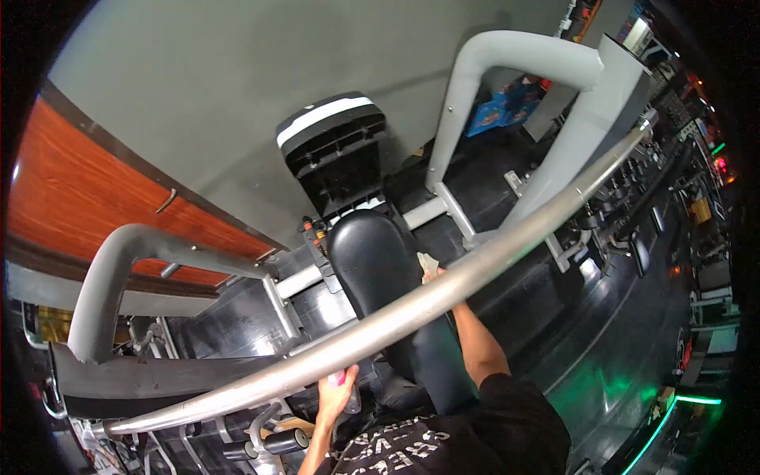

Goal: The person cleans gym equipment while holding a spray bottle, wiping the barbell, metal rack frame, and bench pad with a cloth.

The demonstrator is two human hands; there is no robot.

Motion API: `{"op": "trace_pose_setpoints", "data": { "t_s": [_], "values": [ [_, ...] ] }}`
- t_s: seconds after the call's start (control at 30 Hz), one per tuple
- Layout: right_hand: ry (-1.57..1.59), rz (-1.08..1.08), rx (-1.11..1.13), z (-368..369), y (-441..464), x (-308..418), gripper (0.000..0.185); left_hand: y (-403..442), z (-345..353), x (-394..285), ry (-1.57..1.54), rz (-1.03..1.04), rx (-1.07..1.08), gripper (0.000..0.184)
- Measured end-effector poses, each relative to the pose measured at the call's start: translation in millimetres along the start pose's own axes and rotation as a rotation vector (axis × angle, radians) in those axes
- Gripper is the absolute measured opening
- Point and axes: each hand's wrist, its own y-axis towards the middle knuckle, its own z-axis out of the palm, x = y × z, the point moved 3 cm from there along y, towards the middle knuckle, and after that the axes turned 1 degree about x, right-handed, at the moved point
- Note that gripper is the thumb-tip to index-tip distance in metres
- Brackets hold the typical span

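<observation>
The left hand [338,392] curls around a small pink object [338,378]; the right hand [435,275], partly hidden, grips a crumpled pale cloth [427,264] beside the long black padded bench [372,257].

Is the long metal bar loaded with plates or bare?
Bare along the stretch in view: the metal bar shows smooth metal with no plate on it. Whether anything sits beyond its ends, I cannot tell.

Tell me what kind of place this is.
Most likely a gym: a long metal bar crosses above a padded black bench, and more exercise equipment stands beyond.
</observation>
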Motion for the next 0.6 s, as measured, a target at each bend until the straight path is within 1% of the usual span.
{"op": "trace_pose_setpoints", "data": {
  "t_s": [0.03,0.07,0.1,0.13,0.17,0.2,0.23,0.27,0.33,0.37,0.4,0.47,0.53,0.57,0.6],
  "values": [
    [-0.145,0.278,0.081,16.2,-38.3,-62.9,0.046,1.7,-0.4,-2.8,-0.042,-0.123,0.073,0.028],
    [-0.284,0.557,0.161,22.8,-71.5,-106.2,0.044,4.4,-0.4,-16.4,-0.119,-0.117,0.059,0.031],
    [-0.241,0.597,0.004,17.2,-79.5,-92.1,0.040,6.2,-1.0,-21.1,-0.117,-0.124,0.105,0.032],
    [-0.316,0.819,-0.036,7.1,-75.0,-50.0,0.039,8.3,-3.2,-26.1,-0.113,-0.130,0.149,0.032],
    [-0.317,0.939,-0.031,-1.4,-67.7,-12.8,0.040,8.3,-5.9,-49.0,-0.171,-0.136,0.085,0.022],
    [-0.315,1.054,-0.027,-4.1,-66.4,7.0,0.042,6.1,-8.8,-45.2,-0.167,-0.136,0.092,0.022],
    [-0.442,0.979,0.051,4.1,-76.4,-0.3,0.044,4.6,-12.3,-40.6,-0.139,-0.045,0.092,0.023],
    [-0.441,0.982,0.049,14.1,-90.8,-6.8,0.044,2.3,-17.0,-38.1,-0.112,0.045,0.090,0.023],
    [-0.354,1.162,-0.229,19.8,-99.7,31.9,0.044,-7.1,-24.6,-34.9,-0.143,0.009,0.113,0.023],
    [-0.378,1.225,-0.260,26.1,-99.2,55.6,0.043,-10.2,-27.3,-32.1,-0.191,-0.025,0.099,0.023],
    [-0.317,1.203,-0.348,38.2,-104.5,65.5,0.042,-14.3,-30.7,-28.9,-0.237,-0.058,0.086,0.024],
    [-0.264,1.252,-0.412,67.0,-113.4,80.4,0.042,-22.4,-40.4,-25.4,-0.208,-0.051,0.100,0.025],
    [-0.274,1.254,-0.348,99.7,-120.7,108.2,0.053,-32.0,-51.0,-26.4,-0.190,-0.038,0.091,0.027],
    [-0.248,1.227,-0.356,117.8,-123.4,118.0,0.050,-36.6,-55.8,-25.3,-0.188,-0.033,0.086,0.027],
    [-0.228,1.216,-0.315,132.3,-123.8,131.2,0.049,-41.3,-61.0,-23.8,-0.192,-0.022,0.075,0.027]
  ]
}}
